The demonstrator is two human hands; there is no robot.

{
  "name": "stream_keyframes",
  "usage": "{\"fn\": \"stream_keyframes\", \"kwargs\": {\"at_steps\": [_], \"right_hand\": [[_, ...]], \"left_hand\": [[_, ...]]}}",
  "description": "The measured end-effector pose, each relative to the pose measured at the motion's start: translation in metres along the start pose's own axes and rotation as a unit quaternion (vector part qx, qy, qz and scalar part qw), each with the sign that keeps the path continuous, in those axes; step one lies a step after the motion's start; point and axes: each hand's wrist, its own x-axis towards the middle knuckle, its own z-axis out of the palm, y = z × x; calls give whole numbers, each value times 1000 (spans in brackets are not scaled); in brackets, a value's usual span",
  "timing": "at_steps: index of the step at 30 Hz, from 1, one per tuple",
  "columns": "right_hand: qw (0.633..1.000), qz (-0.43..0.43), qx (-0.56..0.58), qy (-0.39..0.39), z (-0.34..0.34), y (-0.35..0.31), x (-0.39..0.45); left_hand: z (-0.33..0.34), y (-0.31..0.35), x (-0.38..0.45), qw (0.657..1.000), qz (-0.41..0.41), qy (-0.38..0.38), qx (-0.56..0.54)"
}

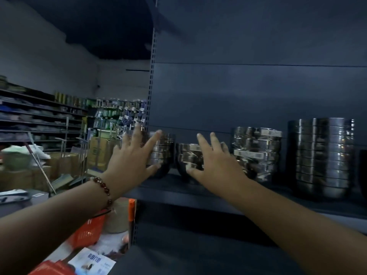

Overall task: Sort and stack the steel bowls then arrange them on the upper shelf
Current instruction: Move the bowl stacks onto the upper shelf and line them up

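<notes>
Reaching with both hands toward two short bowl stacks on the upper shelf (198, 192).

Left hand (132, 155), fingers spread, touches the left stack (162, 153); right hand (215, 165), also spread, covers the shorter stack (187, 157) just beside it, holding nothing.

Both hands reach to the shelf (198, 192) with fingers spread. The left hand (131, 163) lies against the leftmost bowl stack (161, 153), at 9 o'clock of the second stack (188, 157), which the right hand (215, 165) touches. At 3 o'clock stand 2 more stacks: a labelled stack (258, 151) and a tall stack (323, 155). A bead bracelet (103, 188) circles the left wrist. At 7 o'clock, below, sits an orange basket (87, 231).
</notes>
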Motion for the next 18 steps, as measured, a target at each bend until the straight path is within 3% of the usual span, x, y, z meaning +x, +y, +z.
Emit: {"fn": "stream_keyframes", "kwargs": {"at_steps": [3, 7, 18], "right_hand": [[997, 79, 17, 5, 18, -12, 24], [990, 121, 65, 15, 34, -8, 43], [984, 168, 53, 3, 67, 12, 96]], "left_hand": [[11, -8, 11, 987, -81, -42, -128], [30, -13, 24, 970, -72, -44, -230], [70, -13, 72, 965, -70, -73, -243]]}}
